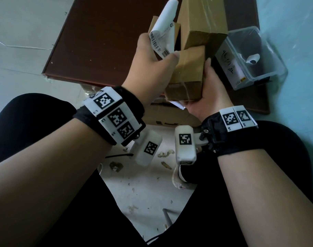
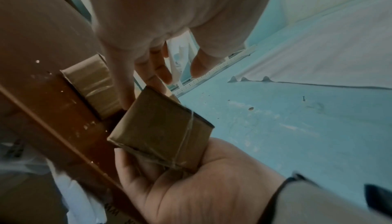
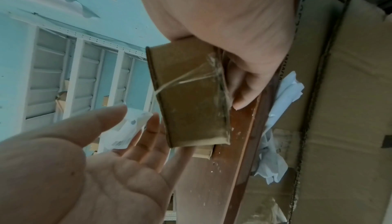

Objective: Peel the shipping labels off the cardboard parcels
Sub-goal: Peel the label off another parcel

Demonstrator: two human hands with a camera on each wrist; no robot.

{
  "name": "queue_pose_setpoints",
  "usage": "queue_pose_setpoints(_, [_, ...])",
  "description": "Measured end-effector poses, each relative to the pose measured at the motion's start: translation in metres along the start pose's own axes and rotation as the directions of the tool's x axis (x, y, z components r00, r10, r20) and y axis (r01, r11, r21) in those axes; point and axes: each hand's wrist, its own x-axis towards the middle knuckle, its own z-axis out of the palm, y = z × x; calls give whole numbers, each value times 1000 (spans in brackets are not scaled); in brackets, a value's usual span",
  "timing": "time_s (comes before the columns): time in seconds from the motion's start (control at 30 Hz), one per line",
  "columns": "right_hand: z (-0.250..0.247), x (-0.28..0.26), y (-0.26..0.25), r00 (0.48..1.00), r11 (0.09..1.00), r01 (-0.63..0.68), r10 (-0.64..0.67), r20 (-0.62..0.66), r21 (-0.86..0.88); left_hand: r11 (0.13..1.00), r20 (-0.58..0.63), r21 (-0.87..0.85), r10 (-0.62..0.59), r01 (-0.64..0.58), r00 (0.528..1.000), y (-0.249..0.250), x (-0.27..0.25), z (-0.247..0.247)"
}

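Floor: pale and scuffed below me, with paper scraps between my knees; a thin white cable trails over it at far left.
Wall: pale blue, marked with chips; my right wrist view shows white shelving against it.
Brown board: a dark, glossy slab lying flat in front of me, speckled with white flecks, carrying the parcels and the tub.
Flattened carton: plain cardboard under the board's near edge, crumpled white paper wedged between the two.
Tall parcel: taped cardboard box standing on the board, just behind the one I hold.
Clear plastic tub: at the board's right edge, handwriting on its side, a small white roll inside.
Held parcel: small taped cardboard box, lifted above the board's near edge, tilted away from me.
My right hand: cups the held parcel from below, fingers curled round its right side, thumb against its near end.
My left hand: raised just left of the held parcel; thumb and fingers pinch the label's lower edge.
Shipping label: white, barcodes showing, curling upward clear of the cardboard; whether any corner clings to a box I cannot tell.
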Motion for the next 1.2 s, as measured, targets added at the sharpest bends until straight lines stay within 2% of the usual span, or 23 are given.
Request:
queue_pose_setpoints(0.13, [-2,5,2,985,995,47,-61,-162,-93,998,-15,42,41,-40,999,-1,0,9])
queue_pose_setpoints(0.3, [-5,5,2,967,970,134,-174,-189,-205,996,6,81,26,-27,1000,-6,4,22])
queue_pose_setpoints(0.4, [-8,5,0,923,924,233,-308,-230,-303,995,-1,97,17,-17,1000,-9,5,28])
queue_pose_setpoints(0.47, [-10,6,-1,904,923,274,-343,-254,-270,993,-2,116,25,-24,1000,-10,6,32])
queue_pose_setpoints(0.57, [-14,10,2,888,927,298,-357,-291,-228,982,8,172,80,-80,997,-12,7,36])
queue_pose_setpoints(0.7, [-10,9,-1,865,905,298,-391,-314,-305,943,17,250,220,-217,975,-16,10,39])
queue_pose_setpoints(0.8, [-6,-1,-2,838,904,365,-424,-343,-223,924,15,257,289,-283,957,-17,13,42])
queue_pose_setpoints(0.87, [-3,-7,-4,819,885,420,-464,-337,-199,922,14,227,318,-312,948,-15,14,46])
queue_pose_setpoints(0.97, [0,-18,-11,824,872,460,-490,-284,-169,917,40,185,352,-353,935,-15,15,56])
queue_pose_setpoints(1.1, [-6,-30,-21,821,842,518,-538,-189,-148,895,129,186,386,-405,913,-14,18,67])
queue_pose_setpoints(1.2, [-10,-33,-26,812,827,541,-561,-160,-154,897,193,189,365,-400,911,-10,20,75])
